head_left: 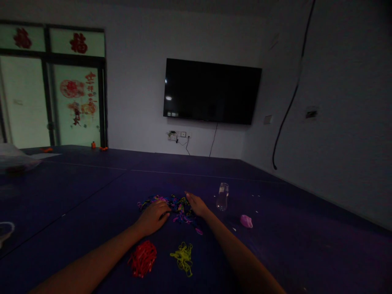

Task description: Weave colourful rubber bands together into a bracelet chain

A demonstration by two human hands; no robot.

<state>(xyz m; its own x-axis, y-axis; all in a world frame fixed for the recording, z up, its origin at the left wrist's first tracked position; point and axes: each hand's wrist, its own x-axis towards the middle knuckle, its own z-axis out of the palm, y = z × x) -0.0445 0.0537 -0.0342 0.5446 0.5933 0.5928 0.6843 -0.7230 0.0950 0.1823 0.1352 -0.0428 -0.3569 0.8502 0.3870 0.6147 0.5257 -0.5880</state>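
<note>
A loose pile of multicoloured bands (182,209) lies on the dark purple table. On the pile's left part rests my left hand (154,216), its fingers curled down; what they hold, if anything, is hidden. My right hand (196,203) is at the pile's right edge, fingers extended and nothing seen in it. Nearer to me are a heap of red bands (143,258), below my left hand, and a smaller heap of yellow-green bands (183,258) between my forearms.
A clear bottle (223,197) stands right of my right hand, with a pink object (246,221) beyond it to the right. Small white scraps dot the purple table (107,196). A clear plastic bag (16,158) lies at the far left.
</note>
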